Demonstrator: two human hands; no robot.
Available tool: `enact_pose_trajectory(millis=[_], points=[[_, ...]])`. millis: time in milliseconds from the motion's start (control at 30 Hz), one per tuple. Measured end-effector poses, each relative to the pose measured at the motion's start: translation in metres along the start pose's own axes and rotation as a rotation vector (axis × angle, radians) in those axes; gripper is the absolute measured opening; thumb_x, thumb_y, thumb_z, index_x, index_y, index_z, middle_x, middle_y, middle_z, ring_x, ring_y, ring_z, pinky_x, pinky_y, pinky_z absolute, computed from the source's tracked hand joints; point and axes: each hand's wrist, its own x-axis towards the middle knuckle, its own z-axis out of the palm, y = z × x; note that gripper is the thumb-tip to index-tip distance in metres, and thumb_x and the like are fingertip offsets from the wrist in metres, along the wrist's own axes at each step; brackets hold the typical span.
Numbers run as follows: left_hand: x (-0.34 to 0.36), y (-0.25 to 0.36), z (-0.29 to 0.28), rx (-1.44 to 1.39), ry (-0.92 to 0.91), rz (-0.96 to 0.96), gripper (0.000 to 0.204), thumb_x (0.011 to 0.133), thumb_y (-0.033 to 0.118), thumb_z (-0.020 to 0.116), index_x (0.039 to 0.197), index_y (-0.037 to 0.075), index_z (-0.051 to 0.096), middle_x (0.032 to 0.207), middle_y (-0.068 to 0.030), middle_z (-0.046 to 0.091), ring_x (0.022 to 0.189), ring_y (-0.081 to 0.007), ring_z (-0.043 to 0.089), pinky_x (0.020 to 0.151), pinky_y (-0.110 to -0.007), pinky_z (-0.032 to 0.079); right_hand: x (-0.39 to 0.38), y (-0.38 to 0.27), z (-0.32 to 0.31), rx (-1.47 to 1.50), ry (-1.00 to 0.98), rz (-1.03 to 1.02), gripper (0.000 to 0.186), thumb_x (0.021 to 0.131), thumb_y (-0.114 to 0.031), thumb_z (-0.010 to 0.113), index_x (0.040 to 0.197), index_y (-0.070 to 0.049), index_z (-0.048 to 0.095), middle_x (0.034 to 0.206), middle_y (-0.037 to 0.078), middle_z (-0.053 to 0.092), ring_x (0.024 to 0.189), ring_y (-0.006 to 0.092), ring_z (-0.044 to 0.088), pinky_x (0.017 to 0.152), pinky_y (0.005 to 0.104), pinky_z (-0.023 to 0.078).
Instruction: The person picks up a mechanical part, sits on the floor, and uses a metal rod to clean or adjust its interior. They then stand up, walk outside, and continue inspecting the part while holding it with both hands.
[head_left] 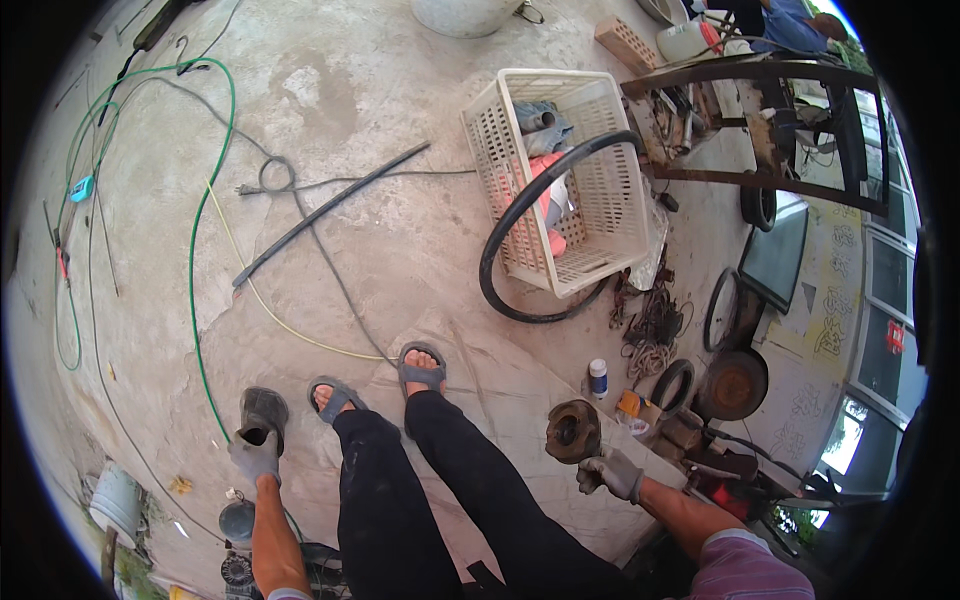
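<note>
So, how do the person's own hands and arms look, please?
The left hand and right hand wear grey gloves ending near the wrist. Both forearms are bare. The right sleeve is purplish, striped, with a paler edge; of the left sleeve, only a small pale part shows.

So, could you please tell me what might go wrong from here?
The dark grey part in the left hand could slip and perhaps land on a foot, as the sandals leave the toes bare. The thin yellow cord runs close up to the sandals, so a step might snag it. The green hose loops loosely across the floor, another possible trip.
</note>
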Motion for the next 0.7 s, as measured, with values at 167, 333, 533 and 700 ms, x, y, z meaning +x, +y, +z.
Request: enact_pose_trajectory(millis=[167,333,533,700], points=[[0.008,0.063,-0.017,0.057,0.051,0.12,0.068,0.068,0.037,0.085,0.118,0.0,0.058,0.116,-0.0218,0.059,0.108,-0.0402,0.058,0.093,-0.048,0.049,0.003,0.054,-0.02,0.185,0.039,0.048,0.015,0.097,-0.009,0.052,0.109,0.0,0.051,0.084,0.014,0.066,0.068,0.0261,0.069,0.063,0.0375,0.06],[0.008,0.162,-0.025,0.137,0.107,0.328,0.07,0.068,0.041,0.084,0.12,0.002,0.059,0.117,-0.0192,0.059,0.11,-0.0389,0.059,0.092,-0.048,0.051,0.0,0.092,-0.022,0.315,0.056,0.07,0.015,0.097,-0.01,0.052,0.108,0.0,0.051,0.084,0.014,0.066,0.069,0.0256,0.069,0.063,0.0378,0.061],[0.045,0.249,-0.034,0.391,0.049,0.464,0.088,0.065,0.046,0.084,0.137,0.006,0.051,0.126,-0.0203,0.057,0.115,-0.0391,0.058,0.095,-0.048,0.051,0.004,0.145,-0.017,0.436,-0.001,0.094,0.016,0.097,-0.01,0.053,0.11,0.0,0.052,0.086,0.014,0.066,0.07,0.0246,0.069,0.064,0.0363,0.061],[0.109,0.207,-0.005,0.163,0.021,0.316,0.111,0.062,0.058,0.086,0.149,0.006,0.042,0.137,-0.0286,0.053,0.123,-0.0426,0.057,0.102,-0.047,0.049,0.014,0.163,0.004,0.534,-0.001,0.125,0.019,0.098,-0.012,0.053,0.113,0.0,0.052,0.086,0.013,0.065,0.071,0.0227,0.069,0.065,0.0353,0.061]])
